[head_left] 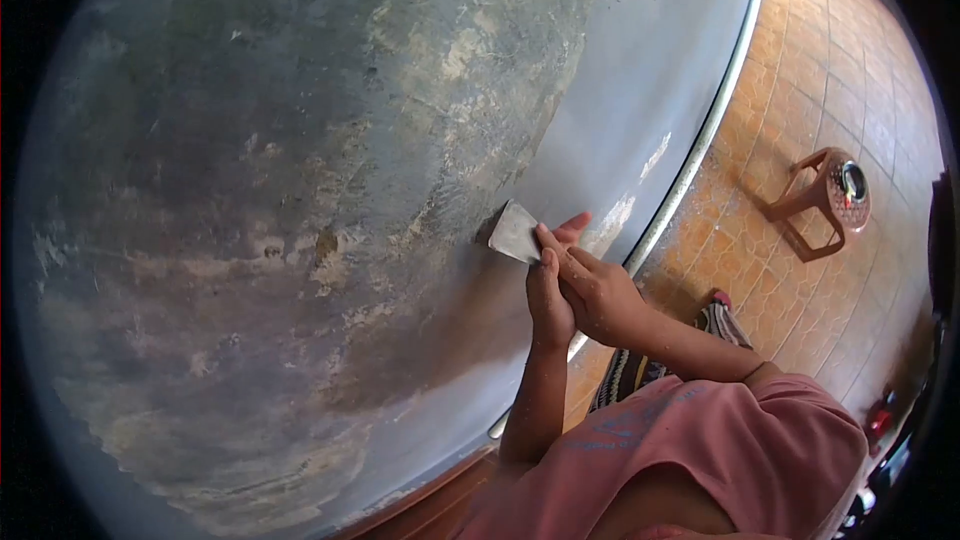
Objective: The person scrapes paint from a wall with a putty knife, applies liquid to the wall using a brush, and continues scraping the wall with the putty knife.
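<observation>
A scraper with a flat, pale metal blade (515,233) meets the worn wall (400,170); its handle is hidden inside my hands. My right hand (598,292) is closed around it, one finger stretched along the blade and another pointing away. Close against it, my left hand (550,302) is also closed on the scraper, thumb near the blade's base. Just past the blade's edge the wall is rough and grey, with paler patches. A smooth bluish paint layer (610,110) lies beside it. Light dust specks my hands.
A pipe-like strip (690,170) runs along the wall's foot. Brown tiles (790,50) cover the floor, with pale crumbs near the wall. A brown plastic stool (815,205) stands there with a dark round item (853,182) on top. Wooden trim (430,515) borders the lower edge.
</observation>
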`<state>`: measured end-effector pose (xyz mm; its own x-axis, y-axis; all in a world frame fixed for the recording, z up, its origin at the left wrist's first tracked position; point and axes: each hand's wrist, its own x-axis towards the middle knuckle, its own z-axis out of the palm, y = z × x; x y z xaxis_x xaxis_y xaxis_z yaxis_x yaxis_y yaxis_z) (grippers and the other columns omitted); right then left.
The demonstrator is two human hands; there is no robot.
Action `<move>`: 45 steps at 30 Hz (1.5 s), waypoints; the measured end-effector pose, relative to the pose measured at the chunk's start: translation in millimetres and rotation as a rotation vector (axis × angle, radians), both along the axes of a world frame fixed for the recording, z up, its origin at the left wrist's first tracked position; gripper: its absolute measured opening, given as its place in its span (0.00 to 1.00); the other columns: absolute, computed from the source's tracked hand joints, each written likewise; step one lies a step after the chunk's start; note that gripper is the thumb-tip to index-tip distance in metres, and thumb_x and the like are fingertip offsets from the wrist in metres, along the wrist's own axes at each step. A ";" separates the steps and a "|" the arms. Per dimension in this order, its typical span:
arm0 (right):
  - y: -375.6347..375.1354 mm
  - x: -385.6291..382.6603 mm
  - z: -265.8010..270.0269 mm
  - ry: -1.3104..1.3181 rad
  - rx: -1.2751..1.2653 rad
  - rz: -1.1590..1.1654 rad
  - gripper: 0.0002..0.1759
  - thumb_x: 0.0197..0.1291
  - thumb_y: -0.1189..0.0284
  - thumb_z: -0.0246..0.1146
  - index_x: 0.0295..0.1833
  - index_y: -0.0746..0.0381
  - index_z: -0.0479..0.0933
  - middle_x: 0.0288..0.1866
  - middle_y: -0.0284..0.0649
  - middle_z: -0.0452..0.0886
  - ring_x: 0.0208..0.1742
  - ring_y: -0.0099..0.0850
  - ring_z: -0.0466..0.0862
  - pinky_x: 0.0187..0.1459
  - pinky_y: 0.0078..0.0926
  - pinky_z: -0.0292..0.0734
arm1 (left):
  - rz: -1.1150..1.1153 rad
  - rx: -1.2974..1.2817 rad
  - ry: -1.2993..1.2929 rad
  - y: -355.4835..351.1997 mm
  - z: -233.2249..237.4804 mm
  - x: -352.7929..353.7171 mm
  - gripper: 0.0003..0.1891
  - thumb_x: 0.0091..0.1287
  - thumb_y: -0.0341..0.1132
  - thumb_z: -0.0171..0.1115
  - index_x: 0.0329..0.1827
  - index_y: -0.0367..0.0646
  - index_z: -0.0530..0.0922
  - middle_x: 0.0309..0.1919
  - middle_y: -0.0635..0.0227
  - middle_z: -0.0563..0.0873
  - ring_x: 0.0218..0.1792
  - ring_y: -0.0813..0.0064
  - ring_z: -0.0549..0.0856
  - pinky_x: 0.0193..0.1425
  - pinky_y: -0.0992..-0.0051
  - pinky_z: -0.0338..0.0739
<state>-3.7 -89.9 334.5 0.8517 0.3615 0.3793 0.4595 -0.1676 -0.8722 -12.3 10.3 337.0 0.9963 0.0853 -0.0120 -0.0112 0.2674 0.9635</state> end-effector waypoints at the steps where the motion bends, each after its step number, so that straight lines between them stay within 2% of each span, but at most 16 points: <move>1: 4.7 -3.4 -2.0 -0.001 0.012 -0.023 0.38 0.58 0.73 0.56 0.74 0.56 0.54 0.47 0.52 0.78 0.33 0.48 0.82 0.31 0.41 0.78 | -0.034 -0.066 0.002 0.0 3.6 -0.1 0.28 0.73 0.49 0.40 0.57 0.27 0.67 0.58 0.46 0.75 0.64 0.56 0.71 0.71 0.63 0.59; 3: 11.0 -8.5 -3.1 0.083 -0.048 0.017 0.36 0.58 0.76 0.57 0.73 0.63 0.55 0.51 0.55 0.77 0.40 0.52 0.81 0.38 0.41 0.77 | -0.108 -0.133 0.028 9.9 5.0 -1.5 0.23 0.74 0.48 0.39 0.51 0.32 0.68 0.47 0.49 0.79 0.54 0.56 0.78 0.65 0.61 0.66; 6: 30.4 -12.8 -11.5 0.003 -0.014 -0.090 0.41 0.56 0.75 0.56 0.76 0.59 0.48 0.46 0.53 0.79 0.37 0.50 0.82 0.39 0.43 0.77 | -0.106 -0.047 0.193 21.9 15.9 -1.6 0.16 0.73 0.48 0.42 0.45 0.43 0.65 0.36 0.58 0.77 0.41 0.55 0.81 0.54 0.53 0.74; 7: 32.8 -13.9 -12.3 0.062 -0.012 -0.061 0.42 0.56 0.75 0.57 0.75 0.61 0.48 0.49 0.54 0.78 0.41 0.51 0.81 0.41 0.42 0.76 | -0.111 0.027 0.175 22.5 18.3 -0.4 0.16 0.74 0.48 0.40 0.45 0.42 0.65 0.34 0.60 0.76 0.37 0.58 0.81 0.47 0.58 0.77; 15: 59.7 -13.5 -12.9 0.067 0.080 -0.147 0.42 0.54 0.77 0.60 0.74 0.66 0.50 0.62 0.56 0.71 0.55 0.52 0.77 0.52 0.36 0.75 | -0.140 0.318 0.224 38.4 40.8 9.4 0.20 0.74 0.49 0.38 0.41 0.39 0.67 0.31 0.60 0.77 0.36 0.64 0.81 0.45 0.65 0.76; 18: 42.5 -5.9 6.0 0.310 0.148 -0.016 0.40 0.55 0.76 0.60 0.73 0.67 0.53 0.65 0.55 0.68 0.58 0.53 0.76 0.56 0.36 0.74 | -0.139 0.428 0.183 33.9 43.3 14.2 0.20 0.74 0.50 0.39 0.40 0.39 0.68 0.31 0.60 0.79 0.36 0.67 0.81 0.45 0.68 0.75; 19: 41.2 -13.7 6.7 0.183 0.182 -0.132 0.38 0.55 0.76 0.61 0.72 0.66 0.56 0.63 0.55 0.71 0.58 0.53 0.76 0.56 0.36 0.73 | -0.110 0.431 0.183 29.4 42.3 5.4 0.20 0.74 0.50 0.40 0.40 0.39 0.68 0.31 0.60 0.79 0.36 0.68 0.81 0.45 0.69 0.75; 21: 47.1 -24.3 -5.0 0.158 0.225 -0.103 0.37 0.52 0.77 0.61 0.70 0.64 0.59 0.45 0.55 0.77 0.42 0.53 0.79 0.43 0.40 0.76 | -0.064 0.376 0.231 27.2 37.7 -10.0 0.19 0.74 0.49 0.40 0.39 0.40 0.68 0.32 0.60 0.80 0.37 0.69 0.80 0.47 0.69 0.75; 24: 57.6 -32.2 -13.3 0.121 0.267 -0.185 0.36 0.51 0.77 0.61 0.68 0.62 0.61 0.36 0.54 0.81 0.33 0.53 0.82 0.35 0.41 0.78 | -0.088 0.410 0.241 36.5 32.8 -11.2 0.18 0.74 0.48 0.40 0.39 0.40 0.68 0.32 0.60 0.80 0.37 0.70 0.80 0.47 0.70 0.74; 28: 53.1 -37.4 -14.0 0.150 0.288 -0.191 0.33 0.54 0.76 0.60 0.68 0.61 0.63 0.35 0.53 0.81 0.33 0.52 0.82 0.35 0.41 0.78 | -0.061 0.394 0.285 27.8 35.2 -14.7 0.18 0.73 0.48 0.40 0.40 0.40 0.69 0.33 0.61 0.80 0.37 0.71 0.79 0.46 0.71 0.74; 31: 61.4 -39.1 -1.6 -0.021 0.351 -0.313 0.30 0.58 0.77 0.56 0.68 0.59 0.63 0.33 0.52 0.81 0.32 0.51 0.82 0.34 0.41 0.77 | -0.095 0.212 0.281 35.9 35.7 -22.6 0.21 0.72 0.50 0.43 0.48 0.38 0.69 0.44 0.58 0.79 0.45 0.66 0.80 0.53 0.65 0.74; 33: 53.2 -29.9 19.8 0.193 0.294 -0.250 0.31 0.59 0.76 0.55 0.70 0.58 0.61 0.34 0.53 0.81 0.33 0.51 0.81 0.33 0.42 0.77 | -0.118 0.086 0.211 34.5 38.5 -23.6 0.26 0.72 0.51 0.45 0.58 0.35 0.66 0.54 0.56 0.74 0.54 0.61 0.78 0.60 0.60 0.72; 36: 56.5 -28.0 13.8 0.197 0.259 -0.267 0.31 0.61 0.74 0.54 0.72 0.57 0.58 0.34 0.53 0.80 0.33 0.51 0.81 0.33 0.43 0.76 | -0.138 0.171 0.114 37.0 28.8 -17.4 0.28 0.72 0.53 0.45 0.62 0.35 0.64 0.55 0.57 0.74 0.57 0.61 0.76 0.62 0.61 0.70; 37: 59.9 -28.7 8.5 0.146 0.256 -0.288 0.32 0.62 0.73 0.53 0.72 0.57 0.57 0.34 0.53 0.80 0.33 0.51 0.81 0.32 0.43 0.76 | -0.147 0.144 0.118 38.7 25.9 -17.5 0.31 0.75 0.51 0.41 0.68 0.30 0.57 0.50 0.57 0.76 0.54 0.67 0.76 0.61 0.69 0.70; 41: 60.2 -26.4 6.5 0.189 0.179 -0.242 0.33 0.60 0.74 0.54 0.72 0.59 0.57 0.33 0.53 0.80 0.31 0.51 0.81 0.33 0.40 0.76 | -0.118 0.452 0.124 41.6 32.5 -15.8 0.31 0.77 0.51 0.35 0.67 0.29 0.60 0.46 0.60 0.76 0.49 0.71 0.76 0.58 0.71 0.69; 45: 62.8 -34.2 6.1 0.187 0.271 -0.228 0.33 0.62 0.71 0.54 0.73 0.57 0.55 0.30 0.51 0.80 0.29 0.50 0.81 0.32 0.42 0.77 | -0.108 0.523 0.119 41.4 33.9 -21.8 0.29 0.76 0.52 0.35 0.61 0.31 0.64 0.45 0.61 0.77 0.48 0.72 0.76 0.56 0.72 0.71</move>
